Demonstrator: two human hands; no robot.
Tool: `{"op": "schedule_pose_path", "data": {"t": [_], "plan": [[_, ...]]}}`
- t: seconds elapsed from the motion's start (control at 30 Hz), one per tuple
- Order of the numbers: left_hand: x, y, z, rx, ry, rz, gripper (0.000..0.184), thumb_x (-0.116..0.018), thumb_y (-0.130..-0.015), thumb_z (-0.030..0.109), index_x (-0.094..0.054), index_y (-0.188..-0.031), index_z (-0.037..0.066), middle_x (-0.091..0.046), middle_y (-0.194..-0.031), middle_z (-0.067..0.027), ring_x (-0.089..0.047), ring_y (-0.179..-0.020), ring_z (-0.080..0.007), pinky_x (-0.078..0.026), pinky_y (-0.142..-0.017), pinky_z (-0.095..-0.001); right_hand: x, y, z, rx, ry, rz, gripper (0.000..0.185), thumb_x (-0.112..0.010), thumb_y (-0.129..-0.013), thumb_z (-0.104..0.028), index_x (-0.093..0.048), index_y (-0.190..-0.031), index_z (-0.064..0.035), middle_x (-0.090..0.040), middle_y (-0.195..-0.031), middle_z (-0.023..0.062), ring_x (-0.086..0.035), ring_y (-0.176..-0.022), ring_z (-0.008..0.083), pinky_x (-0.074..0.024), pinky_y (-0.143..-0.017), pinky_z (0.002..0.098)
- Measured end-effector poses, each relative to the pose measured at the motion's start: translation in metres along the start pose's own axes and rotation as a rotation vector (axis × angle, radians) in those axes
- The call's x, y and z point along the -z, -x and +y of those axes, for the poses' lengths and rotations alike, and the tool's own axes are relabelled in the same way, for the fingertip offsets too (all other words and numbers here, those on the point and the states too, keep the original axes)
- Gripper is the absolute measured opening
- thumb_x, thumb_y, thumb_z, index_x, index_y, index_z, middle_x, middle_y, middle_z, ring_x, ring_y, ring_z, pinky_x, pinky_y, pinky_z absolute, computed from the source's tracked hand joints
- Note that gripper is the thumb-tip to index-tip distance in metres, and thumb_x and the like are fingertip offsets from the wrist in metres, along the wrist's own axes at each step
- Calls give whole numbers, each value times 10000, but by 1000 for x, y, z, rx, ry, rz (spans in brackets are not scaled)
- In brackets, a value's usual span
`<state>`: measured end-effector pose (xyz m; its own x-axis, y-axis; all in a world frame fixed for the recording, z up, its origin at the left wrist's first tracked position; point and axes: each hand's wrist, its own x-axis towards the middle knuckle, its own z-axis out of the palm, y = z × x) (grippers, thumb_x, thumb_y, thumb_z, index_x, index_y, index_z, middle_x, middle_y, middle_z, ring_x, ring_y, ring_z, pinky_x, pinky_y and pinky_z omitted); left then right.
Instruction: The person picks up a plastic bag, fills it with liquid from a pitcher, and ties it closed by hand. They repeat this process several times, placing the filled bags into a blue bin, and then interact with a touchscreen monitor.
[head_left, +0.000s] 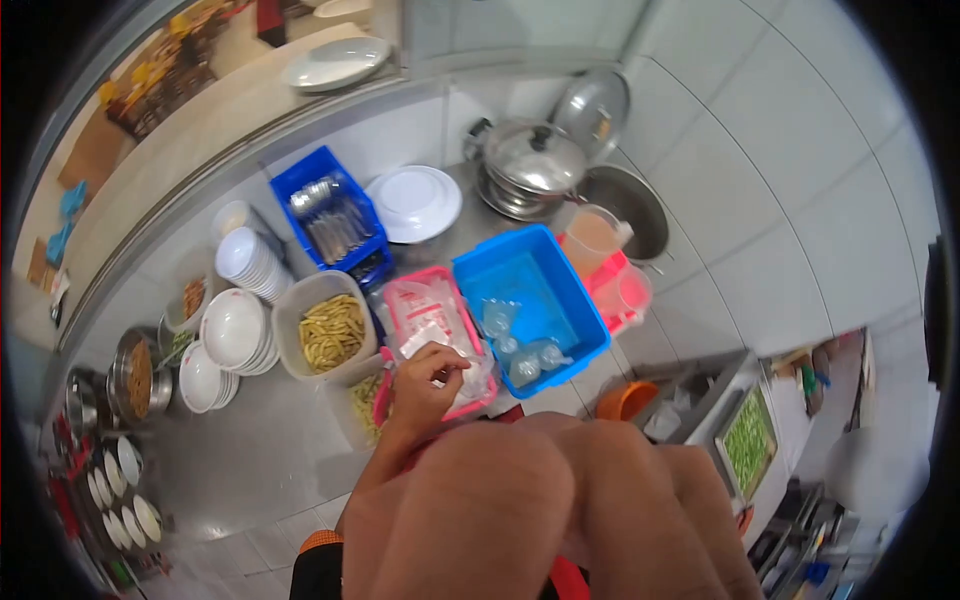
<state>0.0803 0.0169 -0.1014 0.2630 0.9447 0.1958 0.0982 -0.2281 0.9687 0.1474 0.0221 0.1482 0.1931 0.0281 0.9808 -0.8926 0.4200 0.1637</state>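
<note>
Fingers on your left hand [427, 385] are curled together over the flat plastic bags [425, 308] in the pink basket [474, 326], can't tell if they've got one (ditto your close-up right hand [545, 475]), but I'd guess the bulging bags [530, 366] in the blue tub [526, 276] are done.

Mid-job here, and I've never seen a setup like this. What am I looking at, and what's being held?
There's no machine here: a person works with bare hands, seen by one head-worn camera looking forward and down. The curled left hand is over the pink basket of plastic packaging; whether it grips anything is unclear. The large shape in front appears to be the right hand, very near the lens; I can't tell if it holds anything. On or beside the metal counter are a blue tub with clear bags, a container of yellowish strips, stacked white bowls and a lidded pot.
</note>
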Motion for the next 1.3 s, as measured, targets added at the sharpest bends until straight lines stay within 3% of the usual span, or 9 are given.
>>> {"op": "schedule_pose_path", "data": {"t": [0.07, 0.27, 0.5, 1.07, 1.3], "plan": [[-5, 2, -2, 20, -12, 29, 144, -623, -781, -64, -701, -878, 9, -656, -891, -82, -666, -740, -164, -564, -660, -261, -1, 0, -8, 17, 61, -18, 480, -323, -1035, -428, -689, -1082, -122, -706, -1018, 85, -536, -958, 278, -437, -862, 346], [-13, 5, -5, -79, -83, -26, 179, -612, -766, -122, -699, -858, 4, -629, -874, -68, -634, -723, -114, -548, -579, -232, 0, -5, -48, 52, 250, -94, 477, -319, -1037, -422, -689, -1082, -123, -705, -1018, 83, -534, -958, 278, -438, -861, 344], [-23, 9, -14, 7, -19, -191, 196, -617, -772, -123, -697, -847, 39, -617, -918, -40, -626, -794, -106, -529, -585, -218, -3, -7, -78, 67, 413, -143, 475, -316, -1040, -414, -690, -1081, -125, -703, -1019, 82, -532, -959, 276, -439, -860, 341], [-31, 12, 2, 24, 22, -222, 147, -616, -789, -101, -684, -844, 18, -611, -929, -60, -603, -786, -108, -474, -554, -208, -19, -6, -108, 55, 462, -214, 470, -306, -1046, -395, -692, -1079, -128, -698, -1020, 78, -526, -961, 274, -442, -857, 334], [-30, 10, 4, -10, -31, -202, 149, -626, -780, -88, -686, -844, 33, -610, -890, -51, -611, -790, -122, -506, -585, -224, -10, -26, -99, 51, 448, -251, 468, -302, -1049, -387, -693, -1078, -130, -696, -1020, 77, -523, -962, 273, -444, -856, 331]]}}
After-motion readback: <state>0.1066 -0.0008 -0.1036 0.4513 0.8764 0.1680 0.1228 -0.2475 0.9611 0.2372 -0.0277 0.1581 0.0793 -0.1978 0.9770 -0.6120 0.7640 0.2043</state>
